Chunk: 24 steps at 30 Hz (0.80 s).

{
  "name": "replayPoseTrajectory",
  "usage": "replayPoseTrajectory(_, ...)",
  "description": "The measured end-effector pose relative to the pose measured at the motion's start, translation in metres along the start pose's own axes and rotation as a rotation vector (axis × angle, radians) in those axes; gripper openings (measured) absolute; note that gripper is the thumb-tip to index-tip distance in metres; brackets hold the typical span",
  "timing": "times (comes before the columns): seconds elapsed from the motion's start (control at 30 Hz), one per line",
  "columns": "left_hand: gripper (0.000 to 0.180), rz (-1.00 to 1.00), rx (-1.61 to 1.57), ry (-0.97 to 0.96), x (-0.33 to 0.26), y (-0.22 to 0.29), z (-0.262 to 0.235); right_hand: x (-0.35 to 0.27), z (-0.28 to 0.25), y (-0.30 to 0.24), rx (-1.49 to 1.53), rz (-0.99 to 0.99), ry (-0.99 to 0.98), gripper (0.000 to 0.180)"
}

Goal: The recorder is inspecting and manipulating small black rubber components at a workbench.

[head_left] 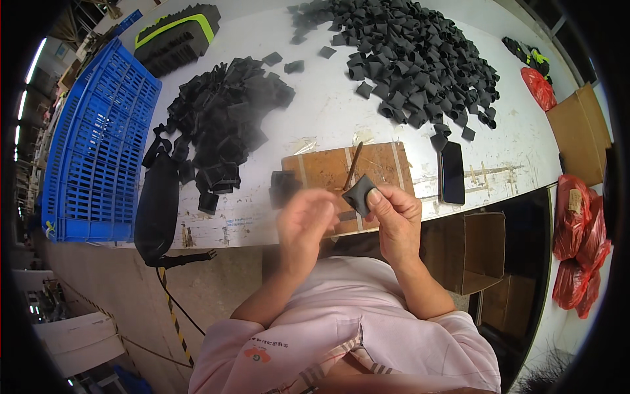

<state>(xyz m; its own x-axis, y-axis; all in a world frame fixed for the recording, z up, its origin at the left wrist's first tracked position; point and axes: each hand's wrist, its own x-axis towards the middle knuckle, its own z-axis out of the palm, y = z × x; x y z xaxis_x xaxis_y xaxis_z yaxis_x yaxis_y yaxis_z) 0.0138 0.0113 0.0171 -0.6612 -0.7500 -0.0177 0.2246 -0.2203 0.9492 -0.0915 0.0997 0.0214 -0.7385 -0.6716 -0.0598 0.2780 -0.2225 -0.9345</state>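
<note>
My right hand (399, 220) pinches a small black square fabric piece (357, 196) between thumb and fingers, above the near edge of the brown board (315, 167). Just behind the piece a thin brown stick (354, 164) slants upward; its lower end is hidden. My left hand (304, 226) is smeared by motion to the left of the piece, and its fingers cannot be made out clearly. Beyond its fingertips is a blurred dark piece (283, 187); whether they touch is unclear.
Flat black pieces (223, 108) are heaped at left, folded black pieces (420, 62) at far right. A blue crate (98, 144) stands at the left edge by a black pouch (157, 210). A phone (451, 172) lies right of the board. Red bags (577, 223) hang farther right.
</note>
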Motion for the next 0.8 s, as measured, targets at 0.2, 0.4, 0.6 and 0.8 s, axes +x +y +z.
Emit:
replayPoseTrajectory(0.2,0.019,-0.075,-0.034,-0.081,-0.005,-0.005,-0.001,-0.007,-0.003,0.013,-0.191,-0.128,-0.020,0.011)
replayPoseTrajectory(0.4,0.020,-0.134,-0.082,0.035,-0.006,-0.006,0.002,-0.013,-0.002,0.018,-0.539,-0.294,0.012,0.010)
replayPoseTrajectory(0.6,0.020,-0.210,-0.196,0.024,-0.006,-0.016,-0.003,-0.016,-0.001,0.025,-0.795,-0.567,0.014,0.010)
replayPoseTrajectory(0.8,0.025,-0.464,-0.693,-0.086,-0.001,-0.017,-0.011,-0.022,-0.002,0.031,-0.572,-0.305,-0.017,0.006)
